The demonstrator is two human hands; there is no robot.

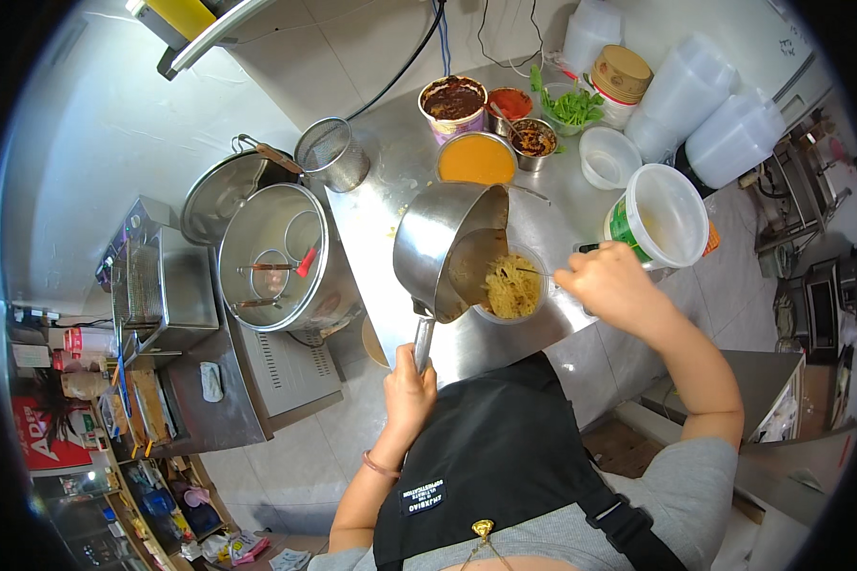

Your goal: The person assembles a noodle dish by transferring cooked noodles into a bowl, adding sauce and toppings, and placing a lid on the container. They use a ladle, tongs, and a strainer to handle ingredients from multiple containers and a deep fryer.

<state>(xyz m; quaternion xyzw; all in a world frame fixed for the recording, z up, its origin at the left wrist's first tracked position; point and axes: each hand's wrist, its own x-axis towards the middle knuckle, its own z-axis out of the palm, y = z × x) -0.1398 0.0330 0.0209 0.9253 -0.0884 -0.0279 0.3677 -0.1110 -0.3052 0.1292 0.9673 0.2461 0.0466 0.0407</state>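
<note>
My left hand (pixel 409 388) is closed around the handle of a steel saucepan (pixel 430 243), which is tipped on its side with its mouth toward the right. Under and beside that mouth stands a round clear plastic bowl (pixel 541 309), partly hidden by the pan. Yellow noodles (pixel 512 287) lie at the pan's mouth and over the bowl; how much is in each I cannot tell. Closed in a grip, my right hand (pixel 607 285) holds a thin utensil (pixel 533 271) whose tip reaches into the noodles. Its exact kind is too fine to make out.
Behind the pan stand a container of orange liquid (pixel 476 160), a tub of dark sauce (pixel 452 100) and a bowl of greens (pixel 571 105). A white bucket (pixel 671 219) is at right. Leftward are a large pot (pixel 286 257) and a wire strainer (pixel 333 157).
</note>
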